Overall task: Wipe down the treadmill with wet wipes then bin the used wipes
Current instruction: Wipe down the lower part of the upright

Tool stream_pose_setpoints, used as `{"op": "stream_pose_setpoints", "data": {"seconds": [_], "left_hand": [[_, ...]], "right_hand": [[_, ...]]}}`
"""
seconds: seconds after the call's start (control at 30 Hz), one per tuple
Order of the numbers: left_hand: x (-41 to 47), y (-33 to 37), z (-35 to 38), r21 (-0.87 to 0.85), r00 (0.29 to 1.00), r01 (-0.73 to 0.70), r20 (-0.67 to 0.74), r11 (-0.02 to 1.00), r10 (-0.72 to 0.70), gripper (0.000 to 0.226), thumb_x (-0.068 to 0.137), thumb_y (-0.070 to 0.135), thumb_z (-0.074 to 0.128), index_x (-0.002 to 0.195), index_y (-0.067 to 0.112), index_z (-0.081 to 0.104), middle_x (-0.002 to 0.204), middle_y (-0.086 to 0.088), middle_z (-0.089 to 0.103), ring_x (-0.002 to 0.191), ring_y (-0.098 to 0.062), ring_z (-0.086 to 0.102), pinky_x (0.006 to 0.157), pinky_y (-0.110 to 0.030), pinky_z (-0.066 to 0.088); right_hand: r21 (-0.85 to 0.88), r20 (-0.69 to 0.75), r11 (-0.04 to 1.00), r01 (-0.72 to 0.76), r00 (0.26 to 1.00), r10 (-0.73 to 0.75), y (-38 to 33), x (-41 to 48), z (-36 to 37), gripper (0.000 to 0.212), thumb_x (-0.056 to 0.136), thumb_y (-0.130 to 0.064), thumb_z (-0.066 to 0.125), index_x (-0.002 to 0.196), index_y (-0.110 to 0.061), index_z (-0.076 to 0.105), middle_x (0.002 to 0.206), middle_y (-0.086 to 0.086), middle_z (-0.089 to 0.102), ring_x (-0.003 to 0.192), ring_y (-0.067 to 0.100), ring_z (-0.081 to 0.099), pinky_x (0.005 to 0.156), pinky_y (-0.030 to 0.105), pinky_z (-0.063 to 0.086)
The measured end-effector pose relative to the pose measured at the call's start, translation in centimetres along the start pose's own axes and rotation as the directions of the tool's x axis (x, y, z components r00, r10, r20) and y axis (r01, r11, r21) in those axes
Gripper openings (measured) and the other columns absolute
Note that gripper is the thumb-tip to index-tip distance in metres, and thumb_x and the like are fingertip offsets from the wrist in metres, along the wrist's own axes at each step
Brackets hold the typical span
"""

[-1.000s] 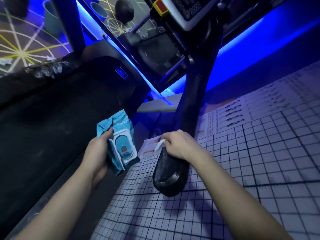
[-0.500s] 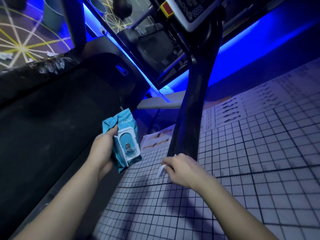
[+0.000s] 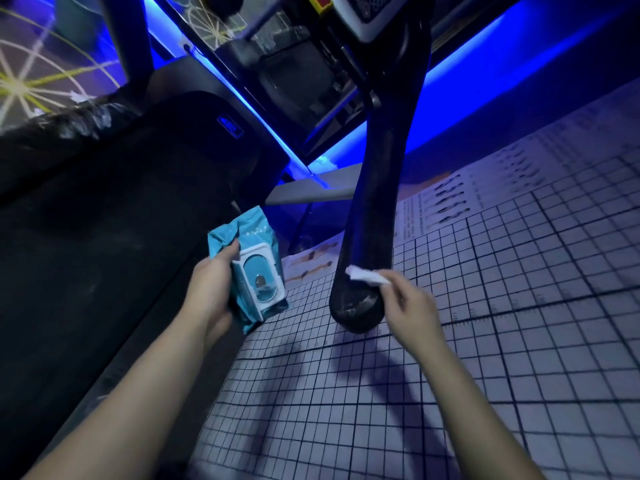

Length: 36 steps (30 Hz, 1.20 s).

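**Step in hand: wiping the near end of the handrail.**

1. Nearest lies the white floor mat with a black grid (image 3: 485, 393). Both forearms reach out over it.
2. The right hand (image 3: 410, 306) pinches a small, crumpled white wet wipe (image 3: 367, 276) between thumb and fingertips. The wipe touches the right side of the black, rounded treadmill handrail (image 3: 369, 220), just above its near tip.
3. The left hand (image 3: 211, 289) grips a teal soft pack of wet wipes with a white flip lid (image 3: 258, 271), fingers curled round its left edge. The pack is held just left of the handrail, apart from it. Whether the lid is latched cannot be told.
4. A fingertip pinch probably gives little contact. Open the wipe out and wrap it round the handrail. Draw it from the far part down to the tip, where a pale dusty patch shows.
5. Turn the wipe to a clean face before moving on.
6. Farther left lies the black running belt (image 3: 86, 254). At the far top edge sits the grey-rimmed control console (image 3: 372, 19). Both likely need their own pass.
7. No bin is in view, so keep hold of the used wipe until one is found.
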<state>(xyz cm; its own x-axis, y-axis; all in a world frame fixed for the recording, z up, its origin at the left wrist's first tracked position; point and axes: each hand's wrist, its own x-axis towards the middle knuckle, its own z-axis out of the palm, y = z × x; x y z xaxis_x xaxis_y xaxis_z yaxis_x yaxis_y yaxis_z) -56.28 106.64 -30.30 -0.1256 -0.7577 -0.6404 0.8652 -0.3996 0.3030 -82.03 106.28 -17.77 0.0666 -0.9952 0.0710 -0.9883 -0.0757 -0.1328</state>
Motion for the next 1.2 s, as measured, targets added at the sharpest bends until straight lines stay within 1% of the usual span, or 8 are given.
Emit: {"op": "stream_pose_setpoints", "data": {"seconds": [0.07, 0.17, 0.3, 0.47, 0.63, 0.77, 0.93, 1.2], "left_hand": [[-0.1, -0.2, 0.1, 0.01, 1.0, 0.001, -0.003, 1.0, -0.001, 0.023, 0.105, 0.03, 0.058, 0.11, 0.013, 0.073, 0.098, -0.011, 0.08, 0.078, -0.025, 0.077, 0.066, -0.039, 0.065], [-0.4, -0.4, 0.4, 0.007, 1.0, 0.007, -0.001, 1.0, -0.007, 0.024, 0.104, 0.03, 0.059, 0.111, 0.013, 0.074, 0.105, -0.013, 0.079, 0.093, -0.031, 0.076, 0.087, -0.049, 0.061], [-0.5, -0.9, 0.5, 0.025, 1.0, 0.0, -0.007, 1.0, 0.001, 0.024, 0.104, 0.031, 0.059, 0.108, 0.013, 0.074, 0.1, -0.011, 0.08, 0.096, -0.032, 0.076, 0.098, -0.056, 0.056], [-0.4, -1.6, -0.4, 0.017, 1.0, 0.001, 0.006, 1.0, -0.001, 0.027, 0.103, 0.033, 0.059, 0.111, 0.013, 0.075, 0.107, -0.012, 0.079, 0.105, -0.034, 0.074, 0.103, -0.059, 0.053], [-0.7, -1.5, -1.5, -0.006, 1.0, -0.002, -0.018, 1.0, 0.001, 0.029, 0.103, 0.034, 0.058, 0.113, 0.013, 0.076, 0.108, -0.012, 0.079, 0.107, -0.036, 0.074, 0.099, -0.058, 0.055], [-1.0, -0.4, -1.6, -0.027, 0.999, -0.035, -0.04, 0.999, 0.034, 0.028, 0.104, 0.034, 0.056, 0.112, 0.015, 0.075, 0.105, -0.01, 0.079, 0.099, -0.032, 0.076, 0.086, -0.05, 0.06], [-1.3, 0.9, -0.8, -0.05, 0.994, -0.097, -0.051, 0.994, 0.094, 0.024, 0.106, 0.03, 0.055, 0.105, 0.016, 0.074, 0.097, -0.006, 0.081, 0.081, -0.022, 0.078, 0.063, -0.039, 0.064], [0.1, 1.2, 1.8, -0.14, 0.995, -0.101, -0.025, 0.985, 0.099, 0.023, 0.105, 0.032, 0.057, 0.106, 0.017, 0.074, 0.101, -0.008, 0.08, 0.099, -0.03, 0.076, 0.095, -0.056, 0.057]], "right_hand": [[0.02, -0.076, 0.997, 0.071, 0.995, -0.07, 0.8, -1.7, 2.0, 0.031, 0.102, -0.014, 0.054, 0.125, -0.029, 0.067, 0.122, -0.021, 0.066, 0.114, 0.008, 0.065, 0.091, 0.024, 0.053], [-0.053, -0.23, 0.976, 0.21, 0.949, -0.217, 1.4, -3.5, 4.7, 0.033, 0.097, -0.009, 0.052, 0.124, -0.019, 0.069, 0.13, -0.014, 0.063, 0.126, 0.009, 0.057, 0.103, 0.026, 0.049], [-0.258, -0.218, 0.861, 0.44, 0.841, -0.495, 1.0, -4.2, 8.3, 0.032, 0.09, 0.008, 0.053, 0.115, -0.001, 0.071, 0.114, 0.008, 0.072, 0.119, 0.022, 0.063, 0.113, 0.04, 0.043], [-0.411, -0.077, 0.81, 0.419, 0.869, -0.489, -0.1, -3.8, 12.4, 0.041, 0.077, 0.016, 0.053, 0.112, 0.002, 0.069, 0.102, 0.012, 0.07, 0.11, 0.028, 0.065, 0.112, 0.043, 0.043], [-0.293, 0.06, 0.906, 0.306, 0.951, -0.302, -2.6, -3.5, 14.6, 0.041, 0.072, 0.013, 0.065, 0.11, -0.004, 0.067, 0.099, 0.01, 0.071, 0.098, 0.029, 0.066, 0.088, 0.04, 0.057], [0.081, 0.091, 0.989, -0.128, 0.989, 0.12, -4.8, -3.5, 13.5, 0.032, 0.102, -0.012, 0.045, 0.127, -0.014, 0.065, 0.098, 0.005, 0.069, 0.083, 0.019, 0.064, 0.062, 0.015, 0.041], [0.473, 0.043, 0.854, -0.217, 0.974, 0.224, -6.3, -1.4, 8.9, 0.029, 0.097, -0.014, 0.049, 0.112, -0.023, 0.073, 0.096, -0.009, 0.073, 0.087, 0.005, 0.066, 0.069, 0.016, 0.048], [0.721, 0.352, 0.482, -0.498, 0.862, 0.366, -5.8, 5.0, 2.3, 0.017, 0.1, -0.013, 0.057, 0.106, -0.01, 0.072, 0.096, 0.009, 0.076, 0.085, 0.022, 0.07, 0.072, 0.036, 0.053]]}}
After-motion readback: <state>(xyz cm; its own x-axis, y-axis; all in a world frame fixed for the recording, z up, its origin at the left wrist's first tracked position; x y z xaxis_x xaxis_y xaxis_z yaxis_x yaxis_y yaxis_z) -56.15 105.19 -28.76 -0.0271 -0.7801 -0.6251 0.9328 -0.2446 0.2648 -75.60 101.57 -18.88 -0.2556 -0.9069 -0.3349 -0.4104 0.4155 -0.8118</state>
